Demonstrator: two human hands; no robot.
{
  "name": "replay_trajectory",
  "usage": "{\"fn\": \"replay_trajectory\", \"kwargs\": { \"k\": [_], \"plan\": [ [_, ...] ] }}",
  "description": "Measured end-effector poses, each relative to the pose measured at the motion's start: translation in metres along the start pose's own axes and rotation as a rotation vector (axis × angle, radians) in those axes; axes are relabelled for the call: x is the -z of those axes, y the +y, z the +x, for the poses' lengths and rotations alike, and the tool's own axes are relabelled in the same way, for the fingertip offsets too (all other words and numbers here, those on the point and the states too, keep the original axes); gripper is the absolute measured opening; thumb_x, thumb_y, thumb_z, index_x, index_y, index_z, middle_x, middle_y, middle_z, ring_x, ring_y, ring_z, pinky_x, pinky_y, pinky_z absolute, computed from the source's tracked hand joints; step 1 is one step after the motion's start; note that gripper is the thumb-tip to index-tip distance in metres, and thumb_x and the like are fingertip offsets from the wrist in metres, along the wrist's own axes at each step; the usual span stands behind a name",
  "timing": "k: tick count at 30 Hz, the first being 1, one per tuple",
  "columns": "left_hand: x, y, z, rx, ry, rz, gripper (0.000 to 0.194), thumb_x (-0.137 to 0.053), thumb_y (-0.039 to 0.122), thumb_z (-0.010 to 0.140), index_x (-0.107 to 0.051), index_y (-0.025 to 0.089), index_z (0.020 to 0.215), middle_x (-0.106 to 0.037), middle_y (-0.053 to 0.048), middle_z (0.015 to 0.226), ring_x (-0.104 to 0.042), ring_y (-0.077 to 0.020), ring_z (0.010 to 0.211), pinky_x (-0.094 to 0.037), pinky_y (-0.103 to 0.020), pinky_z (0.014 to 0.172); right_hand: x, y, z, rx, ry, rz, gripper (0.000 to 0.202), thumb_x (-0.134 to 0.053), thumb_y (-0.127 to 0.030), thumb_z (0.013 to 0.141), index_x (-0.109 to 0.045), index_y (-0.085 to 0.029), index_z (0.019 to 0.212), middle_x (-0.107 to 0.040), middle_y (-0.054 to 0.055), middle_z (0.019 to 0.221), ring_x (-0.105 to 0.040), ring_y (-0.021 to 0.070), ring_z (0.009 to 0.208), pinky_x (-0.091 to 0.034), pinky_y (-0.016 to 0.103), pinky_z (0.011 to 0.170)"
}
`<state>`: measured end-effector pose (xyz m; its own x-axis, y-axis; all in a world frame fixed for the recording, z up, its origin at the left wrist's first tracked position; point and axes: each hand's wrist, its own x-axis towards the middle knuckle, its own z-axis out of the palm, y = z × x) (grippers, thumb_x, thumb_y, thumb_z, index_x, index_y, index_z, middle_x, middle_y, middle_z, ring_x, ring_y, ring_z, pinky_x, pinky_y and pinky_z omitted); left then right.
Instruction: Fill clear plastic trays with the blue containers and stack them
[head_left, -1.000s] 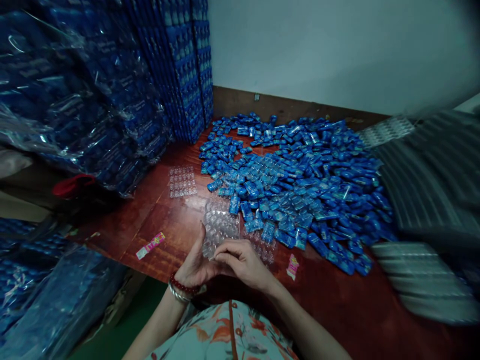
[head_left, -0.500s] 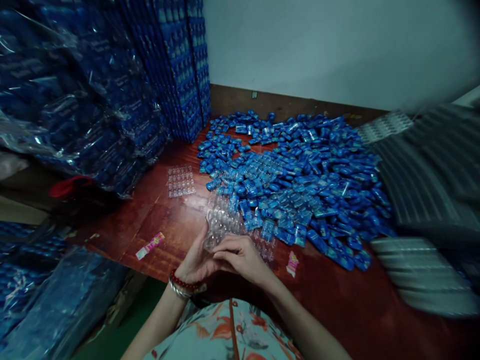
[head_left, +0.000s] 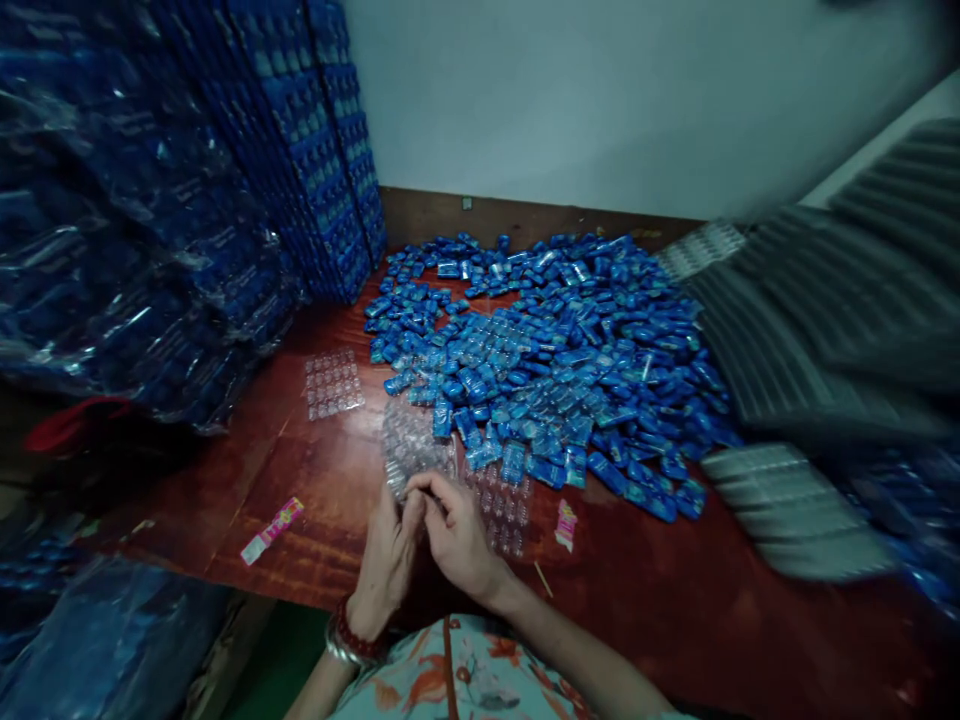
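Near the table's front edge my left hand (head_left: 390, 550), with bracelets at the wrist, is closed on a clear plastic blister tray (head_left: 412, 445). My right hand (head_left: 457, 530) touches the near edge of that tray, its fingers bent in a pinch beside my left thumb; what they pinch is too small to make out. Another clear tray (head_left: 504, 505) lies flat just right of my hands, and one more (head_left: 334, 384) lies to the left. Beyond them spreads a big heap of small blue packets (head_left: 622, 350), with clear trays on top.
Tall stacks of blue packs (head_left: 300, 130) in film stand at the left. Grey ribbed trays (head_left: 817, 320) are piled at the right. Pink wrappers (head_left: 271, 530) (head_left: 565, 526) lie on the red-brown table (head_left: 675, 610). A pale wall rises behind.
The view has turned to the right. My left hand has rotated, its back now showing, and its fingers have come together around the tray's near end. My right hand stays close to it.
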<state>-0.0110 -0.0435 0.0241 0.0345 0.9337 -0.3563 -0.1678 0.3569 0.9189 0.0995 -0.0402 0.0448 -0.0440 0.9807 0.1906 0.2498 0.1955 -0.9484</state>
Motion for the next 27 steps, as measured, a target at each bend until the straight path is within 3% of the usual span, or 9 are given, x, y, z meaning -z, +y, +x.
{"fn": "replay_trajectory", "kwargs": {
  "k": [3,7,11,14,17,22,25,27],
  "plan": [
    [0.005,0.001,-0.006,-0.060,0.053,-0.006,0.041,-0.066,0.025,0.074,-0.055,0.021,0.113,-0.061,0.000,0.077,-0.056,-0.0201,0.081,-0.043,-0.024,0.070,0.002,-0.008,-0.003,0.102,0.021,0.011,0.019,-0.041,-0.017,0.088,-0.059,-0.020,0.084,-0.059,0.002,0.077,-0.055,0.0138,0.077,-0.044,0.025,0.071],
    [0.006,0.003,-0.008,-0.076,0.051,-0.052,0.076,-0.061,0.023,0.076,-0.023,0.023,0.142,-0.065,-0.001,0.089,-0.059,-0.0184,0.080,-0.044,-0.023,0.069,0.007,-0.013,-0.005,0.132,0.028,0.018,0.019,-0.040,-0.018,0.090,-0.058,-0.020,0.082,-0.059,0.002,0.077,-0.055,0.0141,0.078,-0.044,0.025,0.071],
    [0.002,0.005,-0.004,-0.117,0.026,-0.072,0.079,-0.062,0.021,0.076,-0.020,0.022,0.143,-0.066,-0.003,0.090,-0.060,-0.0186,0.080,-0.046,-0.023,0.068,0.014,-0.011,0.000,0.160,0.047,-0.018,0.018,-0.041,-0.016,0.090,-0.056,-0.021,0.082,-0.058,0.001,0.076,-0.055,0.0133,0.074,-0.044,0.024,0.068],
    [0.001,0.008,0.009,-0.204,0.087,-0.071,0.073,-0.062,0.024,0.078,-0.023,0.025,0.139,-0.064,-0.005,0.099,-0.061,-0.0188,0.088,-0.048,-0.025,0.073,0.025,-0.009,0.007,0.243,0.159,-0.116,0.016,-0.042,-0.014,0.089,-0.055,-0.022,0.089,-0.058,0.001,0.079,-0.055,0.0137,0.075,-0.044,0.026,0.069],
    [0.008,0.016,0.042,-0.268,0.160,-0.138,0.059,-0.058,0.027,0.081,-0.030,0.027,0.133,-0.059,-0.006,0.110,-0.061,-0.0184,0.092,-0.050,-0.027,0.075,0.043,-0.004,0.015,0.326,0.355,-0.224,0.015,-0.045,-0.013,0.088,-0.055,-0.023,0.093,-0.057,0.002,0.082,-0.055,0.0152,0.078,-0.044,0.028,0.071],
    [0.029,0.052,0.145,-0.260,0.294,-0.081,0.039,-0.049,0.027,0.085,-0.039,0.022,0.122,-0.060,-0.005,0.101,-0.063,-0.0134,0.081,-0.053,-0.027,0.072,0.088,0.015,0.013,0.282,0.751,-0.367,0.010,-0.048,-0.018,0.088,-0.056,-0.020,0.094,-0.056,0.004,0.086,-0.055,0.0159,0.079,-0.044,0.029,0.072],
    [0.038,0.081,0.199,-0.201,0.321,0.128,0.043,-0.039,0.025,0.090,-0.031,0.012,0.130,-0.062,-0.010,0.095,-0.064,-0.0179,0.086,-0.052,-0.035,0.077,0.113,0.025,-0.001,0.271,0.871,-0.510,0.010,-0.048,-0.018,0.087,-0.056,-0.018,0.093,-0.057,0.004,0.085,-0.057,0.0158,0.078,-0.045,0.029,0.071],
    [0.040,0.094,0.218,-0.199,0.339,0.172,0.057,-0.045,0.028,0.088,-0.022,0.008,0.136,-0.060,-0.016,0.106,-0.060,-0.0230,0.100,-0.048,-0.039,0.085,0.127,0.032,-0.016,0.286,0.914,-0.662,0.010,-0.049,-0.017,0.087,-0.056,-0.017,0.094,-0.058,0.005,0.084,-0.057,0.0158,0.078,-0.045,0.029,0.071]
  ]
}}
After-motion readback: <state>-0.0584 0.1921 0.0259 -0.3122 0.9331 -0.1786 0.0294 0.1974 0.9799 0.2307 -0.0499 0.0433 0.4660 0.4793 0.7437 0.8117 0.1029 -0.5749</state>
